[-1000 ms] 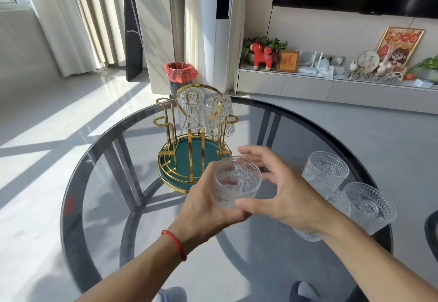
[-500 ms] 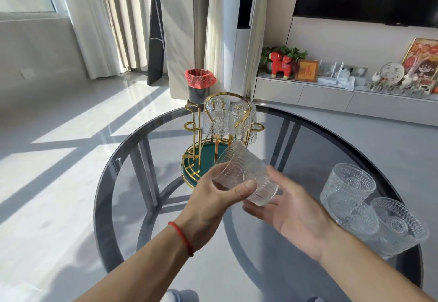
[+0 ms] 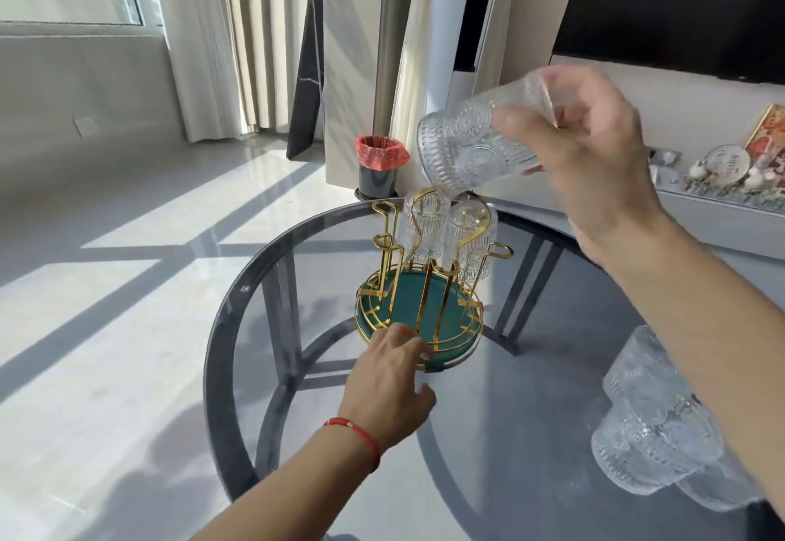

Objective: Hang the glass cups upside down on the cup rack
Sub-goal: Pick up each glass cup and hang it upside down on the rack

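The left hand [image 3: 393, 375] rests fingers spread, its grip released, on the front rim of the gold cup rack [image 3: 420, 285] (2 cups [image 3: 446, 235] hang there) on the glass tabletop [image 3: 509, 413], while the right hand [image 3: 590, 150] grasps a tilted glass cup [image 3: 463, 150] above it.

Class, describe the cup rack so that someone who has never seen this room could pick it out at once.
Find the round dark glass table in the middle of the room. On its far half stands the cup rack: gold wire prongs rising from a round green base, two ribbed glass cups hanging upside down on it. It is the only gold and green thing on the table; the left hand touches its near rim.
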Demonstrator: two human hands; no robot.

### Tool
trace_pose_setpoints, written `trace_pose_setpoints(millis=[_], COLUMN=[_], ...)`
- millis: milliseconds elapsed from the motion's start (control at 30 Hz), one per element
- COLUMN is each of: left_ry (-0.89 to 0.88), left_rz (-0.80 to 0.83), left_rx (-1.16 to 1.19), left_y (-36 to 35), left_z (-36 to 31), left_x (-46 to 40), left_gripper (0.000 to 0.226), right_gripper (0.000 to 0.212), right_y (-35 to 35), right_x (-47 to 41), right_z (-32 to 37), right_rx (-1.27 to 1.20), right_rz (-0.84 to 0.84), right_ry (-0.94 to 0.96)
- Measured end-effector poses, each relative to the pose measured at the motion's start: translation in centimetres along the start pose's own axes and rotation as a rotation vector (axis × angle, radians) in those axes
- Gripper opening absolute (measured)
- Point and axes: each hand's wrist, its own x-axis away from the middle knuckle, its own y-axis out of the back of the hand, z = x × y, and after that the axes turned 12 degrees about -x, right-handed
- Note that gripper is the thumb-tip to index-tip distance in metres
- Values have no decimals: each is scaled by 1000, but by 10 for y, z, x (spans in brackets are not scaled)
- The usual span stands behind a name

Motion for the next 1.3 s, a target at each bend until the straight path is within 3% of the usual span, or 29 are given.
trace_pose_setpoints(millis=[333,567,833,1033,1300], left_ry=[-22,-24,-17,1,16], left_rz=[-2,-14,-23,-16,-16], left_rx=[-235,-236,-268,-268,-305], left_y=[0,1,-2,-1,-4], left_z=[-6,-4,-6,-9,-13], left_x=[4,6,3,2,-2], left_gripper=[36,33,34,33,29], right_gripper=[66,66,75,80,73], right_y=[-94,-109,-111,-115,-109], right_x=[-63,-65,-60,-50,-42], right_z=[-56,-78,-88,-93,-85], right_rx=[132,406,828,1057,1139], right_rz=[117,246,646,688,755], right_ry=[-284,-230,-138,-69,-43])
